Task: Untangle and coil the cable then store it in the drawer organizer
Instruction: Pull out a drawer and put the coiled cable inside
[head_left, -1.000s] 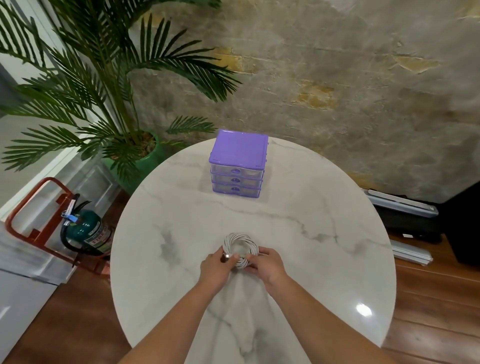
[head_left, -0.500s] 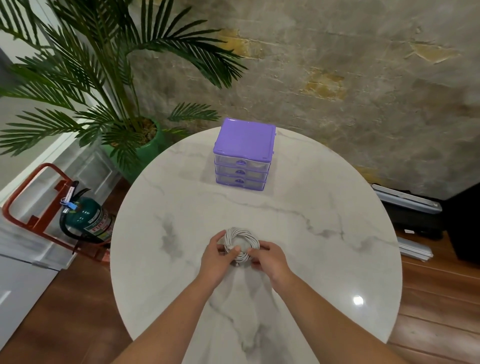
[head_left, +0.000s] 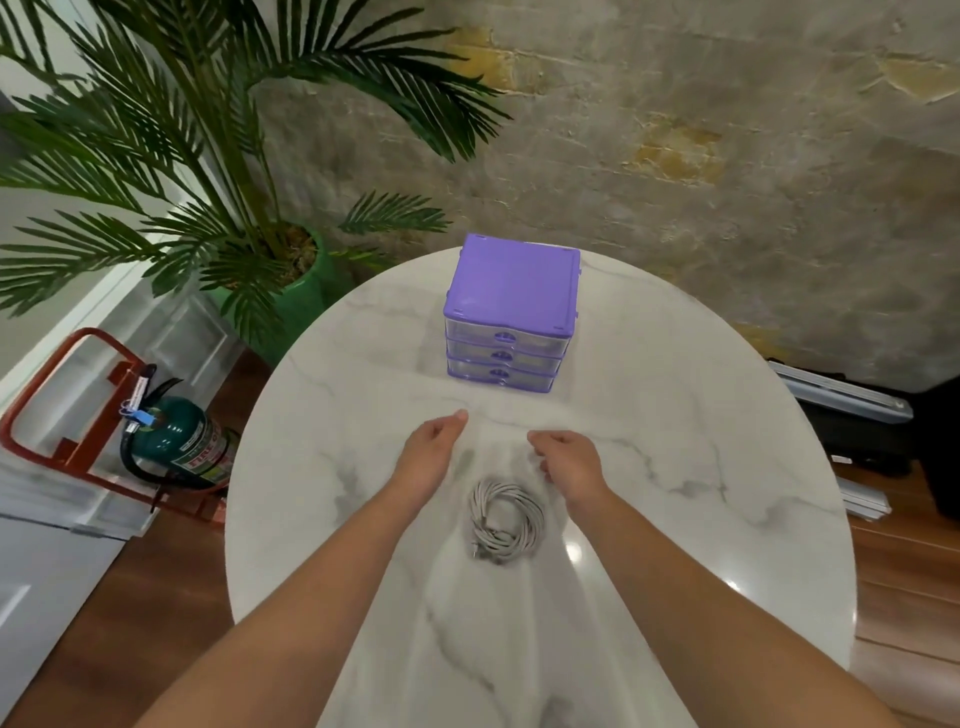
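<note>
A white cable (head_left: 505, 521) lies coiled in a loose ring on the round marble table (head_left: 337, 441), between my two forearms. Neither hand touches it. My left hand (head_left: 432, 448) hovers beyond the coil to its left, fingers loosely curled and holding nothing. My right hand (head_left: 563, 457) hovers beyond the coil to its right, also loosely curled and empty. The purple drawer organizer (head_left: 511, 312) stands at the far side of the table, its three clear drawers closed and facing me.
A palm in a green pot (head_left: 291, 291) stands left of the table. A green fire extinguisher (head_left: 176, 436) in a red stand sits on the wooden floor at left. Dark equipment (head_left: 857, 426) lies on the floor at right. A stone wall is behind.
Both hands let go of the coiled cable and moved forward past it toward the organizer. The coil now lies free on the table. The view has shifted closer to the organizer.
</note>
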